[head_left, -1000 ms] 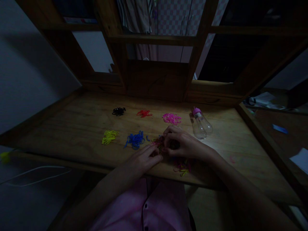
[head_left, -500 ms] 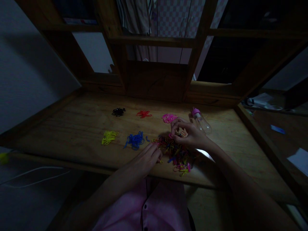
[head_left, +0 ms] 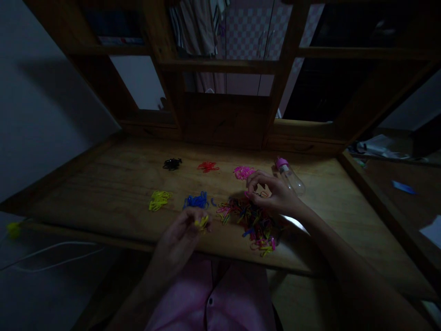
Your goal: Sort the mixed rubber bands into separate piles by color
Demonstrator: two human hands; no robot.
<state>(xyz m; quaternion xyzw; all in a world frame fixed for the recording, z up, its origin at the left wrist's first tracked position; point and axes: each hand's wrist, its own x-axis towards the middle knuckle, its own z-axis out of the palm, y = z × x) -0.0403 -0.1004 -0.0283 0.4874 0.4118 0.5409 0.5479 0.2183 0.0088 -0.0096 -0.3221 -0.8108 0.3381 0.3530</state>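
My left hand (head_left: 184, 232) is raised over the front of the desk, closed on yellow rubber bands (head_left: 201, 223). Over the back of a mixed heap of coloured rubber bands (head_left: 253, 216), my right hand (head_left: 270, 193) pinches a small pink rubber band (head_left: 247, 194), mostly hidden by the fingertips. Behind that hand lies a pink pile of bands (head_left: 244, 173). A blue pile (head_left: 196, 200) sits just beyond my left hand, with a yellow pile (head_left: 160, 200) to its left. Farther back are a red pile (head_left: 208, 167) and a black pile (head_left: 172, 163).
A clear bottle with a pink cap (head_left: 292, 179) lies on the wooden desk (head_left: 113, 184), right of the pink pile. Shelf uprights and small drawers (head_left: 303, 144) line the back. A white cable (head_left: 62, 248) hangs at the left below the desk edge.
My left hand has moved left and up from the mixed heap, with yellow rubber bands now showing in its fingers. My right hand stays nearly in place, still pinching pink.
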